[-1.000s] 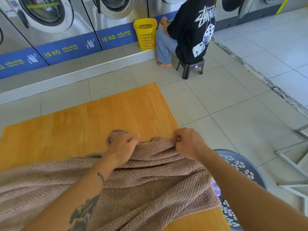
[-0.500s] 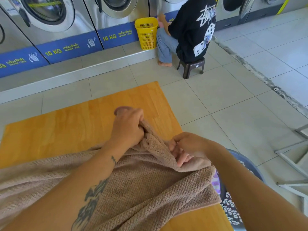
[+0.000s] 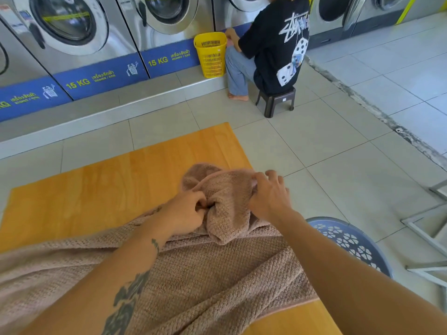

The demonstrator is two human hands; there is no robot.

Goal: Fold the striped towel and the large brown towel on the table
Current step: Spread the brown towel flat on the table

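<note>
brown towel (image 3: 217, 274) clutched in left hand (image 3: 186, 211), right hand (image 3: 268, 194) grip; washer label (image 3: 158, 61) "15 kg"

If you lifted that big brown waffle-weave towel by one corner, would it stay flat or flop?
Probably flop: the brown waffle-weave towel bunches into soft folds where the left hand and right hand pinch it. Its thick, nubby weave looks grippy, so likely not slippery.

A wooden table (image 3: 96, 194) on pale tiled floor (image 3: 338, 151) bears a bunched brown towel (image 3: 205, 274)
</note>
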